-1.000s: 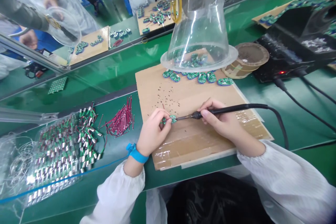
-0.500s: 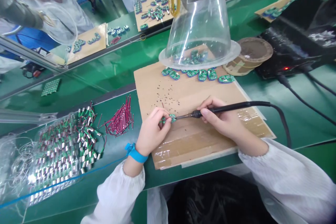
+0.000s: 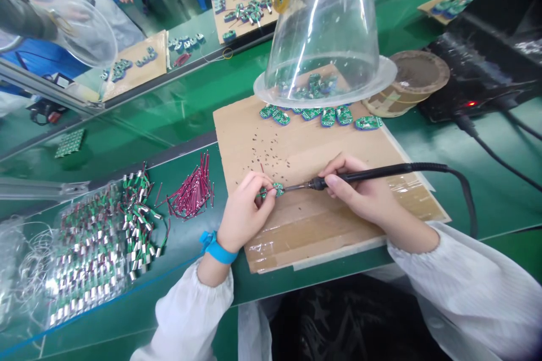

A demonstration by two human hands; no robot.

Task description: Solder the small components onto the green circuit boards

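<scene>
The left hand (image 3: 245, 214) is pinching a tiny, light, fragile green circuit board (image 3: 271, 192) by its edges in a narrow grip above the cardboard sheet (image 3: 339, 237), while the right hand (image 3: 359, 197) is holding a soldering iron (image 3: 372, 172) pen-style at the board's three o'clock.

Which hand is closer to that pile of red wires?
Left. The left hand sits just right of the red wires, not touching them. The right hand is much farther right.

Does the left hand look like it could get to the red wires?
Probably yes. The red wires lie close beside the left hand with nothing between them, though that hand is holding a small circuit board.
</scene>
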